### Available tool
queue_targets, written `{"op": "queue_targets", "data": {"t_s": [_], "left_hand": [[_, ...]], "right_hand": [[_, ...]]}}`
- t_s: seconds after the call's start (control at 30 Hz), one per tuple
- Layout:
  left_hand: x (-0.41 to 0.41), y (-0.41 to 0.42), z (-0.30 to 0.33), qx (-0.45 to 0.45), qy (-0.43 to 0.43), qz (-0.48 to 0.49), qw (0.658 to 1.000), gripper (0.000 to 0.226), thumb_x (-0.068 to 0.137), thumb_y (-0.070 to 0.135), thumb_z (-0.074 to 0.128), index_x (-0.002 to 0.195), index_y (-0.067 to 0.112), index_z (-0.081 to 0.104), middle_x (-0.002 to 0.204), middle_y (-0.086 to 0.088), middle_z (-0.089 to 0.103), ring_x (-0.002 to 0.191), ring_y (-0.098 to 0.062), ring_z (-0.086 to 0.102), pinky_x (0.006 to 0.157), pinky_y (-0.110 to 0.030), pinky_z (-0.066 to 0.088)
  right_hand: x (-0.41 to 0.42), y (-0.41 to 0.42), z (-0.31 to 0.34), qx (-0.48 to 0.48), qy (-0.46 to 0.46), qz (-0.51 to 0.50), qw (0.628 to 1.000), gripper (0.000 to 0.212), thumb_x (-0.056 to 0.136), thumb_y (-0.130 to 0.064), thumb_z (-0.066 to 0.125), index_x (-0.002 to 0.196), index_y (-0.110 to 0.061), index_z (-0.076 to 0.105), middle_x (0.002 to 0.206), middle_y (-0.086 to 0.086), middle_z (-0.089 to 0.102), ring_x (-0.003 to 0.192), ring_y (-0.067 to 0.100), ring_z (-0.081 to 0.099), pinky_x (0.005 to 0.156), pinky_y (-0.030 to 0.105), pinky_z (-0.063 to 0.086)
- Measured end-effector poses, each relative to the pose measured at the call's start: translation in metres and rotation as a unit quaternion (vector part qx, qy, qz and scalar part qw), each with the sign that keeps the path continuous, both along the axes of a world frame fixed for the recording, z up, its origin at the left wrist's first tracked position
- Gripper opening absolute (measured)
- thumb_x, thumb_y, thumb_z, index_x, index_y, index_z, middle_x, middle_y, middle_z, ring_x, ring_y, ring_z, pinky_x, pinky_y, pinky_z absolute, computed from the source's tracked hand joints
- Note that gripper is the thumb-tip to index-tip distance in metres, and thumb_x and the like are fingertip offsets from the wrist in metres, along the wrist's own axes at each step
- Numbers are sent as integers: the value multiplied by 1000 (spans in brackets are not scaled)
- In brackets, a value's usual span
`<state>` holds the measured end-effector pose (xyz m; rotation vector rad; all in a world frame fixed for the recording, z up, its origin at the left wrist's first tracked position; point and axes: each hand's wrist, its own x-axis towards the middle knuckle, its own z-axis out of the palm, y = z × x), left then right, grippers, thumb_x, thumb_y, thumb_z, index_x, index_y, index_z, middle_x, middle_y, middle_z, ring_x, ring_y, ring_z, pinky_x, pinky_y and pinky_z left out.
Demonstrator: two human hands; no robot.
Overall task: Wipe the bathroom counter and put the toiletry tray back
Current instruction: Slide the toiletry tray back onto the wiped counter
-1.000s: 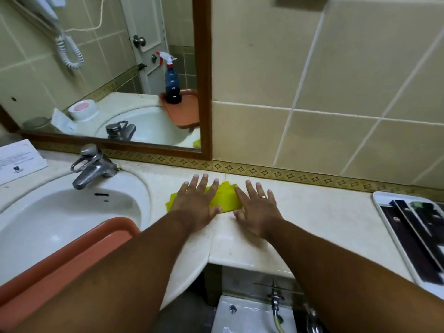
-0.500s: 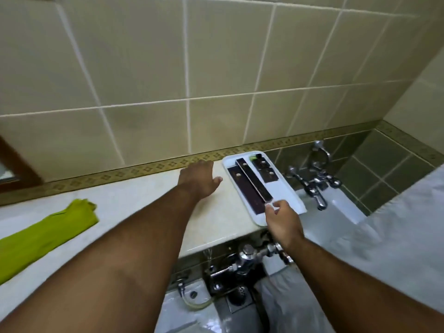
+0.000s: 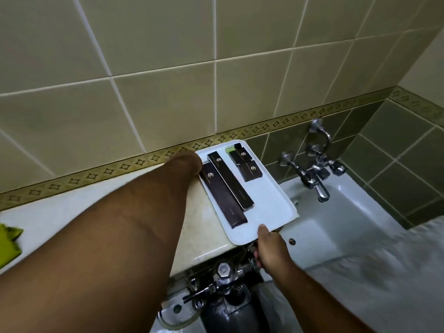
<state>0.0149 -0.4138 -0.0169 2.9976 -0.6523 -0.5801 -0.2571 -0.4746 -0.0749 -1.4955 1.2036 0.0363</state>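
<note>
A white toiletry tray (image 3: 272, 207) lies at the right end of the beige counter (image 3: 201, 219), overhanging its edge. It carries two long dark boxes and two small dark boxes. My right hand (image 3: 269, 246) grips the tray's near corner, thumb on top and fingers under it. My left hand (image 3: 189, 162) reaches to the tray's far left corner by the wall; its fingers are hidden behind the wrist, so its grip does not show. A yellow-green cloth (image 3: 8, 243) lies on the counter at the far left.
A chrome bath tap (image 3: 312, 174) juts from the wall right of the tray, above a white bathtub (image 3: 336, 227). Chrome flush pipework (image 3: 223, 272) sits below the counter edge. Tiled wall with a patterned border runs behind the counter.
The view swung right from the sink and cloth to the tray. Both hands left the cloth; my right hand took the tray's near corner and my left reached its far corner.
</note>
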Motion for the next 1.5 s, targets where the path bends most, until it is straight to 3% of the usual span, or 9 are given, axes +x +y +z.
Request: {"op": "queue_targets", "data": {"t_s": [0.13,0.27,0.37,0.47,0.7,0.8,1.0,1.23,1.5], "left_hand": [[10,7,-11,-69,23,36,997,40,95,21,48,129,1,58,139,-21,55,125,-35,54,98,-36,44],[-11,45,-14,-186,61,115,974,33,93,30,49,88,1,64,97,-24,65,88,-37,62,62,-30,40],[-43,94,-6,-300,135,228,917,35,86,31,53,64,4,60,63,-15,60,49,-26,55,47,-25,37],[-74,148,13,-375,258,310,835,32,85,26,52,59,9,57,41,-5,52,25,-14,41,33,-12,29],[-114,272,29,-331,297,399,802,25,82,28,45,60,18,49,43,5,41,34,-13,47,37,-14,24],[-118,308,33,-293,301,434,796,23,82,27,41,61,20,46,42,7,37,32,-13,47,39,-13,21],[-114,350,22,-262,269,459,805,21,82,20,31,67,18,45,41,5,42,29,-14,42,42,-13,16],[-90,369,12,-210,256,477,814,28,85,18,29,63,21,46,39,9,40,26,-10,44,39,-10,14],[-58,381,-5,-162,305,471,812,39,95,14,26,65,20,49,34,9,42,27,-10,53,35,-5,15]], "right_hand": [[2,-8,-6,-57,6,26,998,48,98,-30,32,66,-3,56,61,11,56,57,27,55,60,33,43],[-17,-15,2,-184,2,61,981,55,101,-30,32,59,-4,56,61,10,61,61,27,59,56,33,42],[-30,-21,16,-256,19,125,958,55,100,-34,32,59,-6,56,63,13,63,64,31,60,60,35,43],[-26,-30,31,-324,37,226,918,56,102,-36,29,58,-11,54,70,17,65,69,32,61,63,34,42],[34,10,60,-391,102,396,825,55,102,-44,20,84,-16,62,93,14,68,85,29,62,75,35,48],[65,42,63,-404,101,431,800,58,102,-45,19,102,-12,67,109,14,69,98,30,62,82,36,45],[122,88,57,-442,110,463,761,56,102,-43,21,117,-11,65,122,11,66,110,29,61,89,36,45],[174,113,45,-494,122,480,714,51,102,-39,24,116,-12,66,122,8,67,111,29,62,90,35,45],[207,128,26,-538,127,467,690,41,103,-32,31,112,-18,68,112,2,71,102,26,66,74,30,40]]}}
